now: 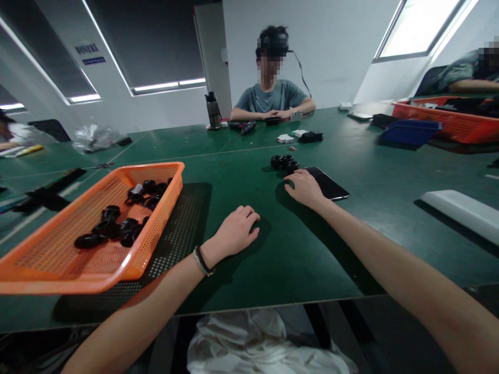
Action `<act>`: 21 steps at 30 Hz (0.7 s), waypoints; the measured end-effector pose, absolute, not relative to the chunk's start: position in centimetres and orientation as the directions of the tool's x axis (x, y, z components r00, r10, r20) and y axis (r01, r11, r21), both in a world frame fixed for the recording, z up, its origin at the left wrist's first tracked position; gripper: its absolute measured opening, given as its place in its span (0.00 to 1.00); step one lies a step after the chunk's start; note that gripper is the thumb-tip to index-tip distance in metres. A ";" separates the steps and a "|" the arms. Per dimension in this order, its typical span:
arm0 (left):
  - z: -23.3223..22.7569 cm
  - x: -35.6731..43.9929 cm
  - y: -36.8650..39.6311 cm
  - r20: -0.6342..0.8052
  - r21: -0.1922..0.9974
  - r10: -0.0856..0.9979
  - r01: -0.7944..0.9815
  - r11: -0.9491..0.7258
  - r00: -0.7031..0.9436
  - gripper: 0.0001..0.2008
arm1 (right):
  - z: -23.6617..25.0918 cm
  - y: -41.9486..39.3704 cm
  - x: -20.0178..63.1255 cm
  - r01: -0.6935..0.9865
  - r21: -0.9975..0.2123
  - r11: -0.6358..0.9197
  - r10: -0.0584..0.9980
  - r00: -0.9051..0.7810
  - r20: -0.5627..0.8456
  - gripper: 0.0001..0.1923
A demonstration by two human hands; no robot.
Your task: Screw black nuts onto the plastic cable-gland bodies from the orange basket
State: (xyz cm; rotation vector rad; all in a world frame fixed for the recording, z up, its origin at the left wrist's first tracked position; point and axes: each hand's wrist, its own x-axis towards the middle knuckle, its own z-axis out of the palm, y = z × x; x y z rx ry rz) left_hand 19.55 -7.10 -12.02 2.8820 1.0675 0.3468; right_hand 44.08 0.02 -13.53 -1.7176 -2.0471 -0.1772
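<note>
My left hand [234, 231] rests on the green table [241, 182], palm down, its fingers loosely bent with nothing seen in them. A dark bracelet is round that wrist. Farther forward, my right hand [304, 188] is spread with thumb and fingers apart, its fingertips just short of several round black parts [284, 162]. Whether they touch the nearest part, I cannot tell. A flat black tablet-like slab [326, 183] lies beside and partly behind the right hand. To the left stands an orange perforated basket [91, 278] with several black plastic parts [111, 223] in it.
Across the table sits a person [271, 98] with a power drill [246, 127] and a bottle [212, 111] close by. Small white and black pieces [310, 136] lie mid-table. At right are a blue bin [411, 131], a red-orange crate [460, 124] and a long white object [462, 208].
</note>
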 end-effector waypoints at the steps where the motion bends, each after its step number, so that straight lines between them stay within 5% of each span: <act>1: -11.9 19.6 -7.2 0.180 0.082 0.639 0.636 -0.767 0.748 0.10 | -13.6 -0.1 43.6 0.943 -0.185 0.275 0.892 -0.178 0.414 0.17; 5: -11.6 19.9 -7.7 0.141 -0.034 0.616 0.625 -0.780 0.775 0.09 | -14.1 -0.7 41.6 0.845 -0.183 0.502 0.836 -0.421 0.350 0.21; 9: -11.2 19.7 -9.1 0.092 -0.039 0.647 0.652 -0.757 0.757 0.12 | -14.6 -0.8 40.8 0.825 -0.194 0.531 0.843 -0.491 0.218 0.23; 13: -9.3 17.6 -12.1 -0.023 0.050 0.625 0.625 -0.779 0.781 0.21 | -14.6 -0.6 41.0 0.822 -0.206 0.531 0.847 -0.503 0.173 0.25; 16: -5.6 15.5 -12.9 -0.147 0.208 0.607 0.625 -0.753 0.781 0.16 | -14.6 -0.5 41.1 0.818 -0.226 0.529 0.848 -0.494 0.194 0.24; 19: -0.9 13.4 -10.2 -0.236 0.156 0.725 0.761 -0.629 0.648 0.16 | -14.5 -0.5 41.0 0.820 -0.231 0.524 0.850 -0.485 0.208 0.23; 21: 1.6 11.7 -6.7 -0.112 0.056 0.881 0.888 -0.457 0.460 0.16 | -14.4 -0.6 40.9 0.822 -0.229 0.522 0.851 -0.484 0.202 0.24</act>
